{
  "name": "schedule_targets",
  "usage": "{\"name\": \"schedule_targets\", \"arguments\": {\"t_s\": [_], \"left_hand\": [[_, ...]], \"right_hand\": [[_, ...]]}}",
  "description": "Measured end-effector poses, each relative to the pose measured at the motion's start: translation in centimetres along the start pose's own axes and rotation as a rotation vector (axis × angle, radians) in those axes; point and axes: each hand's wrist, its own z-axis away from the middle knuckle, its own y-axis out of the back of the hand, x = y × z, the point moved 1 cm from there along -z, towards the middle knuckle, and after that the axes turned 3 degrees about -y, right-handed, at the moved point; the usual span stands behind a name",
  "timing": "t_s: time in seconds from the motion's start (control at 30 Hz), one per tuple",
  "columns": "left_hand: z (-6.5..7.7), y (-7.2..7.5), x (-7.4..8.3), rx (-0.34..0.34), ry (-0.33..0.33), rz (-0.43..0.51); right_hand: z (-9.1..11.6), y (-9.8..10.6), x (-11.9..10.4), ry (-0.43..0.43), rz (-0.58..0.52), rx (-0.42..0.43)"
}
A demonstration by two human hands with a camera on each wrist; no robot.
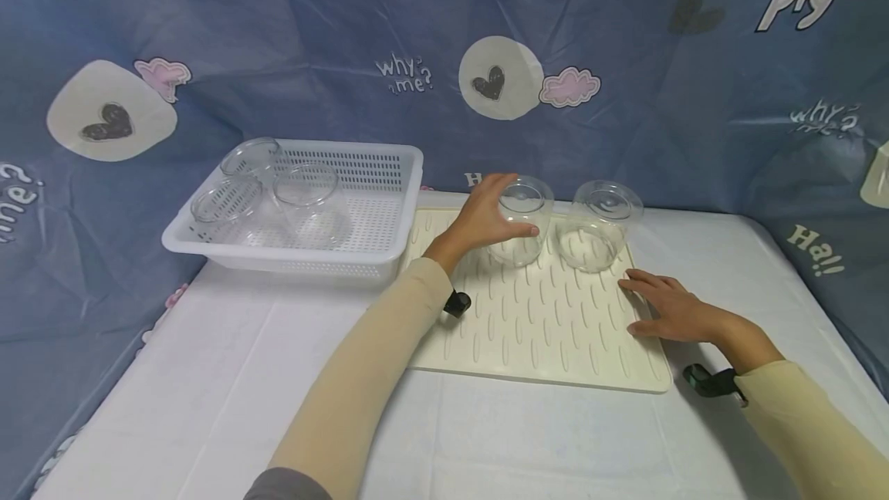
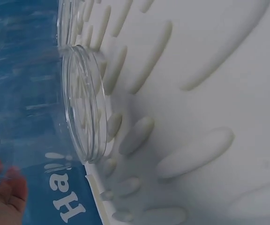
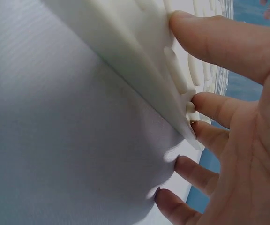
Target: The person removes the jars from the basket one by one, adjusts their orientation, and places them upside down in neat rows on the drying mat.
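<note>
A clear cup [image 1: 531, 203] stands upside down on a cream ribbed mat [image 1: 514, 322]. Around its left side my left hand [image 1: 482, 218] grips it, thumb in front and fingers partly hidden behind. The left wrist view shows the cup's [image 2: 32, 108] rim at the mat, with fingertips by its wall. A second clear cup [image 1: 600, 211], also upturned, is just to the right. My right hand [image 1: 670, 309] rests at the mat's right edge, fingers spread and loosely bent; the right wrist view shows its thumb and some fingertips touching the mat's edge [image 3: 139, 65].
To the left of the mat, a white perforated basket [image 1: 410, 199] contains several clear cups [image 1: 309, 207]. A white cloth [image 1: 278, 353] covers the table. Directly behind hangs a blue printed curtain [image 1: 389, 14].
</note>
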Motion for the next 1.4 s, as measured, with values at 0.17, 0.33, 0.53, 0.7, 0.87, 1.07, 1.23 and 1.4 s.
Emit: {"name": "schedule_targets", "arguments": {"t_s": [0.17,0.33,0.53,0.7,0.87,1.07,1.23,1.4], "left_hand": [[-0.1,-0.4,-0.1,-0.009,0.000,0.006],[-0.2,-0.4,-0.2,-0.013,0.002,-0.015],[-0.2,-0.5,0.0,-0.011,0.019,-0.036],[-0.2,-0.3,0.3,-0.033,0.036,-0.055],[-0.1,0.1,0.5,-0.099,0.050,-0.127],[0.1,0.6,0.8,-0.132,0.044,-0.204],[0.8,2.5,1.4,-0.153,0.008,-0.271],[2.1,6.9,1.9,-0.161,-0.020,-0.281]], "right_hand": [[0.0,0.0,0.0,0.000,-0.014,0.002],[0.0,-0.1,0.0,-0.005,-0.012,0.004],[0.0,0.0,-0.1,-0.006,-0.001,0.005],[-0.1,0.0,-0.2,-0.009,0.009,0.010],[0.0,0.0,-0.3,-0.005,0.012,0.006],[0.0,0.0,-0.4,0.005,0.016,0.011],[-0.2,-0.1,-0.4,0.003,0.001,0.000],[-0.1,0.1,-0.1,-0.009,0.009,-0.011]]}}
